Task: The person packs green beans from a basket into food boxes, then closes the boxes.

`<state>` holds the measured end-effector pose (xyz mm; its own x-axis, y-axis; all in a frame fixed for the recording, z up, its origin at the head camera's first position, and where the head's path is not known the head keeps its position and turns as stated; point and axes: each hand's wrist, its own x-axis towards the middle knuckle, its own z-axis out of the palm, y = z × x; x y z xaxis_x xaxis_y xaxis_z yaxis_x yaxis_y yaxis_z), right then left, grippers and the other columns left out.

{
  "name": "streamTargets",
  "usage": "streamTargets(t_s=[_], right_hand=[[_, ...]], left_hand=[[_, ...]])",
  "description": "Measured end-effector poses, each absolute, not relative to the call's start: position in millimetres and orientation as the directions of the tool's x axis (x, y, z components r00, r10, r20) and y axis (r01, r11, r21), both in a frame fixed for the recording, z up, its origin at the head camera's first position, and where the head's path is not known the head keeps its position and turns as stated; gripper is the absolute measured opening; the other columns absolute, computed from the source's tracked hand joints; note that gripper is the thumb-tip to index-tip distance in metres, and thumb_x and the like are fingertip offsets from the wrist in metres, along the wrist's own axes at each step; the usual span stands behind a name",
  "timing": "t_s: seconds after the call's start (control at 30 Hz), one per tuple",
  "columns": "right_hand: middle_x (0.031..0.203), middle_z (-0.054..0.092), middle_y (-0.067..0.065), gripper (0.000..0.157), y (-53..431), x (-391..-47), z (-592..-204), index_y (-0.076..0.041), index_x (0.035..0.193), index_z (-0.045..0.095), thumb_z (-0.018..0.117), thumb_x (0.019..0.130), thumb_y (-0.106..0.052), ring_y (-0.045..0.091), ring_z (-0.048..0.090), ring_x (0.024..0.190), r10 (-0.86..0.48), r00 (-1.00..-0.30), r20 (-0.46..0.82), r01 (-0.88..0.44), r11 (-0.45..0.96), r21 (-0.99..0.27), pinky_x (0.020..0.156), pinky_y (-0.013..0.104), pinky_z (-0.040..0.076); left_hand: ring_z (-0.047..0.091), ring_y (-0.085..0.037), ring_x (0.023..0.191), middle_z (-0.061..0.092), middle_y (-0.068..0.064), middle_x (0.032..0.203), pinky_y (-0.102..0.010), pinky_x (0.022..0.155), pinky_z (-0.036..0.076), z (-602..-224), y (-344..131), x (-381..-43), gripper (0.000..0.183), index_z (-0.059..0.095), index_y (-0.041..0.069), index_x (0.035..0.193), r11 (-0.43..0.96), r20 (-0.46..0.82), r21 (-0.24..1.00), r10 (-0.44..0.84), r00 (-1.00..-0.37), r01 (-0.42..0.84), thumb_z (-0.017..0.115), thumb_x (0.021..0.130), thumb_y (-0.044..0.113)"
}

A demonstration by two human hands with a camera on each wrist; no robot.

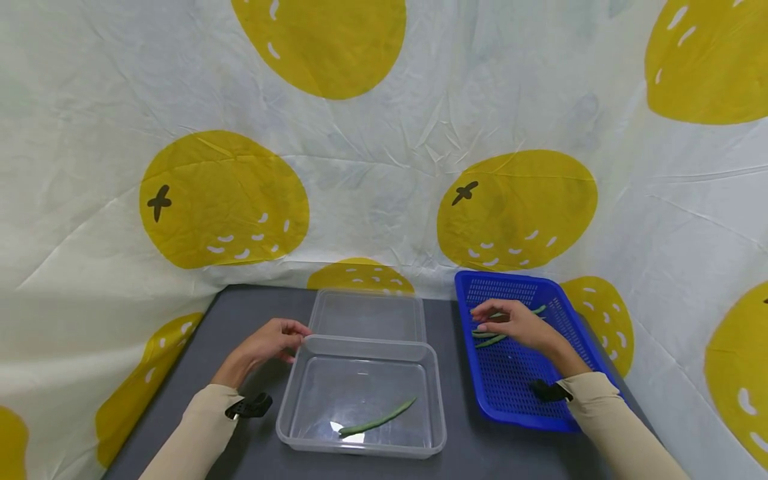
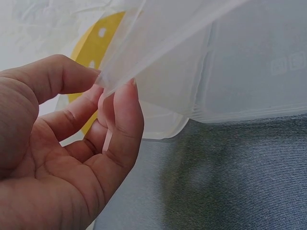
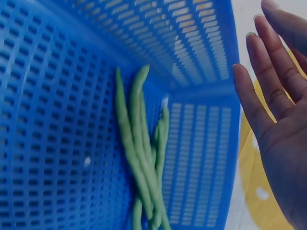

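A clear plastic container (image 1: 324, 387) stands on the table with one green bean (image 1: 381, 421) lying on its bottom. My left hand (image 1: 270, 345) pinches the container's far left corner between thumb and fingers, which the left wrist view shows close up. To the right, a blue plastic basket (image 1: 510, 387) holds several green beans (image 3: 139, 129) bunched near one end. Over the basket hovers my right hand (image 1: 519, 325), its fingers loosely extended and apart from the beans. Nothing shows in its grasp in the right wrist view. In the head view it partly covers the beans.
Behind the container lies a clear plastic lid (image 1: 369, 313), flat on the dark grey table (image 1: 252, 307). A white cloth with yellow fruit prints (image 1: 372, 200) hangs at the back and sides. Between container and basket runs a narrow strip of table.
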<state>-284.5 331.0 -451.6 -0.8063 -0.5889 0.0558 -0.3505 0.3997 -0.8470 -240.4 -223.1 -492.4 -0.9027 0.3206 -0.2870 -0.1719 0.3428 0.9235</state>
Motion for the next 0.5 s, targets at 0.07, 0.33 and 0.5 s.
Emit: streamTargets(t_s=[0.07,0.33,0.5], right_hand=[[0.118,0.07,0.016,0.025,336.4,-286.6,-453.9,-0.005,0.121,0.069,0.069,0.097,-0.01,0.036,0.066,0.107,-0.572,-0.819,0.055,-0.352,0.424,-0.835,0.09,0.025,0.055],[0.118,0.07,0.015,0.029,356.5,-294.0,-462.3,0.001,0.121,0.067,0.07,0.096,-0.012,0.042,0.063,0.11,-0.526,-0.85,0.04,-0.322,0.457,-0.829,0.089,0.024,0.054],[0.115,0.071,0.014,0.026,366.5,-297.7,-470.4,-0.002,0.12,0.068,0.07,0.096,-0.011,0.039,0.065,0.108,-0.498,-0.866,0.038,-0.313,0.481,-0.819,0.086,0.025,0.055]], left_hand=[[0.065,-0.026,0.093,0.064,-0.026,0.113,-0.039,0.071,0.059,-491.9,-222.9,-240.3,0.03,0.064,-0.008,0.124,0.344,-0.291,0.922,0.317,-0.903,-0.176,0.059,0.101,0.011],[0.065,-0.024,0.091,0.065,-0.025,0.113,-0.04,0.071,0.059,-491.1,-222.2,-239.4,0.03,0.064,-0.007,0.124,0.346,-0.299,0.92,0.312,-0.902,-0.185,0.06,0.101,0.013],[0.064,-0.024,0.091,0.065,-0.025,0.115,-0.039,0.071,0.059,-491.7,-222.7,-239.4,0.031,0.064,-0.007,0.124,0.342,-0.297,0.921,0.315,-0.902,-0.184,0.06,0.101,0.013]])
